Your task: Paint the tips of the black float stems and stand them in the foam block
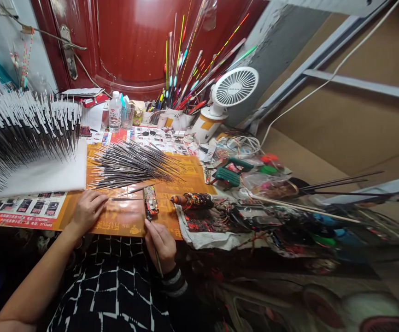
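Observation:
My left hand (87, 210) rests on the orange table cover (123, 221), fingers pinched on the end of a thin dark rod (126, 199) that lies across to a paint-stained motor tool (192, 200). My right hand (161, 244) sits at the table's near edge, closed round a thin brush (151, 226) whose tip points up at a small red paint-smeared block (150, 203) under the rod. A fanned pile of thin dark rods (130, 166) lies just behind the hands.
A white foam board (47, 175) stuck with several white-tipped rods fills the left. Cups of coloured fishing floats (175, 92), a water bottle (115, 110) and a small white fan (232, 90) stand at the back. Paint-stained clutter (255, 216) and a green tool (229, 173) lie on the right.

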Available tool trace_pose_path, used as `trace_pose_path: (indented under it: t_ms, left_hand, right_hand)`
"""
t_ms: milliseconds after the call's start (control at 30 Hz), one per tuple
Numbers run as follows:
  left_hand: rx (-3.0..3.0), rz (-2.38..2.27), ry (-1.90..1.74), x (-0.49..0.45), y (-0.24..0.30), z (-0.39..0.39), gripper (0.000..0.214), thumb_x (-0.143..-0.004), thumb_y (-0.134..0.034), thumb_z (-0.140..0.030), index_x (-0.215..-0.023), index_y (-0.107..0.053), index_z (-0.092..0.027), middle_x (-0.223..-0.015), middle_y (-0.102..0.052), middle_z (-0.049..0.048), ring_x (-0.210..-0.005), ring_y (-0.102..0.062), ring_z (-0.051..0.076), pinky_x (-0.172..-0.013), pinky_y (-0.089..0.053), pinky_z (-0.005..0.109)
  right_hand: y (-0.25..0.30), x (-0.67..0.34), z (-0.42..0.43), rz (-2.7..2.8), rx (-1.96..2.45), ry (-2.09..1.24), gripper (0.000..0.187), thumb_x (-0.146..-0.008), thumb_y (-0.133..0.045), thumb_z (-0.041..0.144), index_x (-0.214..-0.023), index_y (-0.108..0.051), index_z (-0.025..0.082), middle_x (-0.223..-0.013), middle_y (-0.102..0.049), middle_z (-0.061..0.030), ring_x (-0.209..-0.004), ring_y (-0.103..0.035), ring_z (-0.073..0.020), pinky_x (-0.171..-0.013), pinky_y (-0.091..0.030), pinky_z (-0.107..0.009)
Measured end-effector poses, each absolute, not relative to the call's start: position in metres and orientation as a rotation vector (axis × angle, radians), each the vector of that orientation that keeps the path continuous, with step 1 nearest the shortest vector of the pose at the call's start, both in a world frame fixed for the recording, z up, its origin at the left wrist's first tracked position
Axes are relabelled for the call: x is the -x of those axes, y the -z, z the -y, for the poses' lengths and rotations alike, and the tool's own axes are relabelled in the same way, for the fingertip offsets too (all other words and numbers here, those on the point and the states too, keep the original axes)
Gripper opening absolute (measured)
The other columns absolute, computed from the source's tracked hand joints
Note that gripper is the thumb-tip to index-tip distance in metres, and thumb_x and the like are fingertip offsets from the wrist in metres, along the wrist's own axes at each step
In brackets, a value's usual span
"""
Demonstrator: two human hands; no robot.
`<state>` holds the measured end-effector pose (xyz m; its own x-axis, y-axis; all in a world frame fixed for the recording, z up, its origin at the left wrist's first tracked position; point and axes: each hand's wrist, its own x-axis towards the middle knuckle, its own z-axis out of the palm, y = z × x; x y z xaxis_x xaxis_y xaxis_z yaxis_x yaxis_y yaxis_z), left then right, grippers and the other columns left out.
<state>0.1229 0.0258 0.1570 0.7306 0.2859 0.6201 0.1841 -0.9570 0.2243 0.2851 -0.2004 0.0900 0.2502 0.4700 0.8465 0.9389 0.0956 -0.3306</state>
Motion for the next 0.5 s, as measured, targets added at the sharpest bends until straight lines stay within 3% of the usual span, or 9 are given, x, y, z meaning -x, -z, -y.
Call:
trace_pose_path:
  t_ms: [267,400,500]
  left_hand:
    - [-2.813,-0.356,-1.050,-0.121,-0.162,-0.028,0.021,-0.102,-0.051,-0.026,-0.104,-0.071,-0.020,-0.095,-0.072,0.0057,-0.088,-0.062,0.020,-0.083,-0.049,0.033]
    - [-2.842,-0.324,-1.044,-0.120,-0.163,-0.034,0.020,-0.101,-0.053,-0.027,-0.105,-0.071,-0.020,-0.095,-0.072,0.0058,-0.087,-0.063,0.021,-0.085,-0.049,0.035]
    - [-2.863,-0.284,-1.058,-0.121,-0.162,-0.040,0.020,-0.100,-0.054,-0.030,-0.108,-0.070,-0.021,-0.097,-0.071,0.0056,-0.088,-0.063,0.023,-0.085,-0.050,0.037]
  right_hand:
    - [-0.117,-0.290,0.232,1.249,1.556,0.526,0.053,-0.094,-0.055,0.006,-0.144,-0.055,0.026,-0.110,-0.073,-0.0080,-0.097,-0.072,-0.0210,-0.083,-0.063,-0.038]
    - [-0.152,-0.316,0.282,1.034,1.709,0.700,0.035,-0.095,-0.057,0.010,-0.127,-0.067,0.023,-0.101,-0.075,-0.0070,-0.090,-0.071,-0.0199,-0.082,-0.060,-0.037]
    - [-0.175,-0.349,0.325,0.687,1.836,0.790,0.024,-0.101,-0.051,0.027,-0.109,-0.072,0.017,-0.085,-0.072,-0.0071,-0.076,-0.068,-0.0179,-0.070,-0.057,-0.032]
